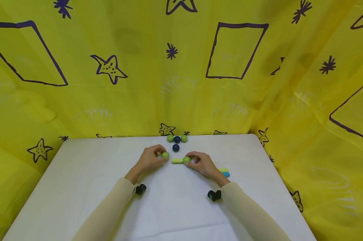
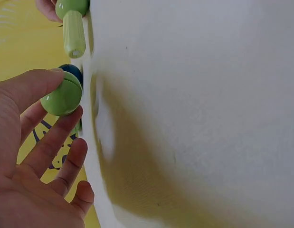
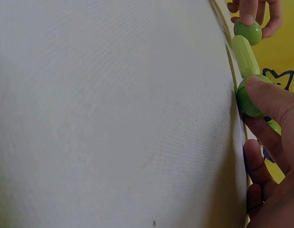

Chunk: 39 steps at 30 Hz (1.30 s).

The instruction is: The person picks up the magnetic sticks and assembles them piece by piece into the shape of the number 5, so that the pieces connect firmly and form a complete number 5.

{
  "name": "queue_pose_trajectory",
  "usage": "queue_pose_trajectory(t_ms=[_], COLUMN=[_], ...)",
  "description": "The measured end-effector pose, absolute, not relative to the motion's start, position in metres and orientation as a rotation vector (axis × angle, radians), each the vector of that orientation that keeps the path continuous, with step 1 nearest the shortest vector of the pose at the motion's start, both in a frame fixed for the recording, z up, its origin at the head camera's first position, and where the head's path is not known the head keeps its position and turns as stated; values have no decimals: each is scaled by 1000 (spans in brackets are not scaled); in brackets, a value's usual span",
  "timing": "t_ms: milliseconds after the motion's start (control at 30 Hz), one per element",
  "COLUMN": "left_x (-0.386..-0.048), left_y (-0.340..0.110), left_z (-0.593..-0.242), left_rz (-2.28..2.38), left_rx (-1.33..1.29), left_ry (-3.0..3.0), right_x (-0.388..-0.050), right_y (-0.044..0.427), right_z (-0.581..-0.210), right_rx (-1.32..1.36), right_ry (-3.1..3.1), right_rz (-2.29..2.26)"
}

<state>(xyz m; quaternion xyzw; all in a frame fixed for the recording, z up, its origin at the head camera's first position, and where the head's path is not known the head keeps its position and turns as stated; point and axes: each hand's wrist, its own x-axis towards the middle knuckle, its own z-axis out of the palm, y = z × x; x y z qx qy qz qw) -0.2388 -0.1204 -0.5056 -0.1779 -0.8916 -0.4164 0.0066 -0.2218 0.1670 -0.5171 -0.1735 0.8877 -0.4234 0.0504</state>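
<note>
My left hand (image 1: pixel 151 157) pinches a green ball (image 1: pixel 165 155) between thumb and fingers; a groove runs across the ball (image 2: pixel 63 97) in the left wrist view. On the right, my right hand (image 1: pixel 201 163) pinches a second green ball (image 1: pixel 186 160). A pale yellow-green ribbed rod (image 1: pixel 177 161) sticks out of that second ball toward the left hand. In the head view a small gap separates the rod's free end from the left hand's ball. The right wrist view shows the rod (image 3: pixel 245 56) between both balls.
Behind the hands stand a dark blue ball (image 1: pixel 176 148) and a back row of two green balls (image 1: pixel 170 138) flanking another dark blue ball (image 1: pixel 177 139). A yellow rod (image 1: pixel 223 170) and a blue rod (image 1: pixel 225 174) lie by the right wrist. Yellow curtains (image 1: pixel 139 100) border the white table (image 1: pixel 175 207).
</note>
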Motion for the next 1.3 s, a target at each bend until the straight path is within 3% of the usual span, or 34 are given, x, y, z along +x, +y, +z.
queue_pose_trajectory(t_ms=[1300], left_x=[-223], left_y=[-114], left_z=[-514], left_rz=[-1393], left_rx=[-593], left_ry=[-2788], right_x=[-220], right_y=[167], right_z=[-517], right_rx=[-487], right_ry=[2704], right_rz=[-1309])
